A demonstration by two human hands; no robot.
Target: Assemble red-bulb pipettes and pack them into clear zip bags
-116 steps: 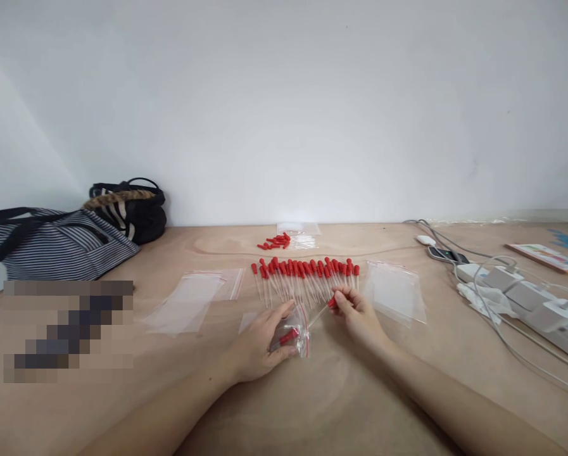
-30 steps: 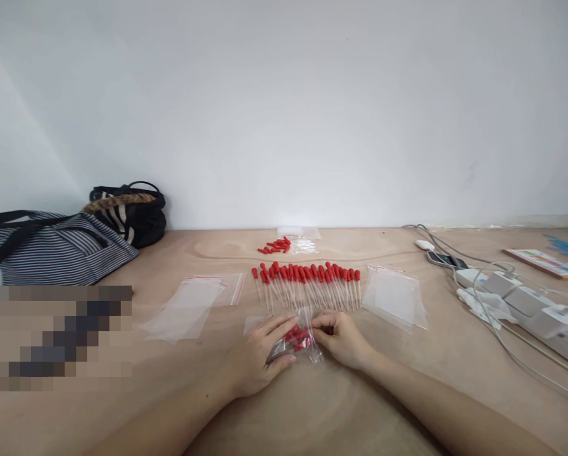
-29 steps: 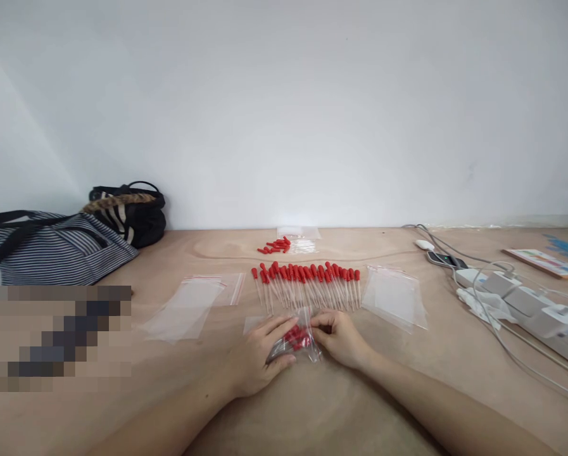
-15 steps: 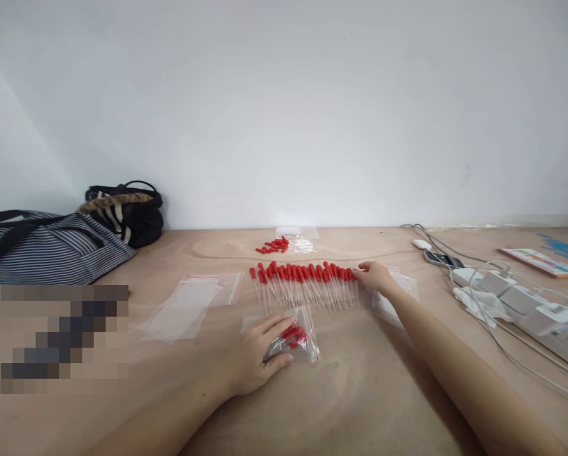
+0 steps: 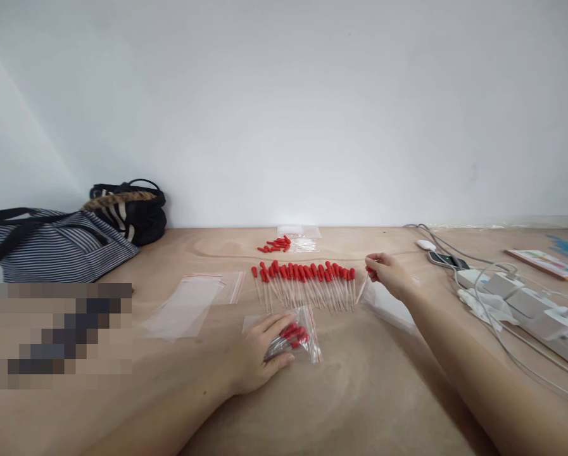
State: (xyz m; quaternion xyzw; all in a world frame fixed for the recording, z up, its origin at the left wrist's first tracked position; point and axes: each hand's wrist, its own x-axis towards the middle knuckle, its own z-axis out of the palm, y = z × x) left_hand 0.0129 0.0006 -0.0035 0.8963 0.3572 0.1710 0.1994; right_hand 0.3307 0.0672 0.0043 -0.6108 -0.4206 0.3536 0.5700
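Clear glass droppers with red rubber bulbs (image 5: 307, 273) lie side by side in a row at the middle of the table. At the row's right end my right hand (image 5: 385, 273) pinches a dropper (image 5: 369, 271) by its red bulb, its thin tube pointing down and left. My left hand (image 5: 259, 354) rests over a clear zip bag (image 5: 315, 342) in front of the row, fingers and thumb around its left part. Inside that bag lie several red-bulbed droppers (image 5: 296, 334); my hand partly hides them.
Flat zip bags (image 5: 183, 310) lie on the left, and more (image 5: 392, 307) lie under my right forearm. Loose red bulbs (image 5: 275, 243) and glass tubes (image 5: 304, 244) sit behind the row. Chargers and cables (image 5: 525, 294) occupy the right; a striped bag (image 5: 60, 247) stands on the left.
My right hand has moved slightly right, away from the row's end, with a dropper pinched in it. My left hand stays on the zip bag.
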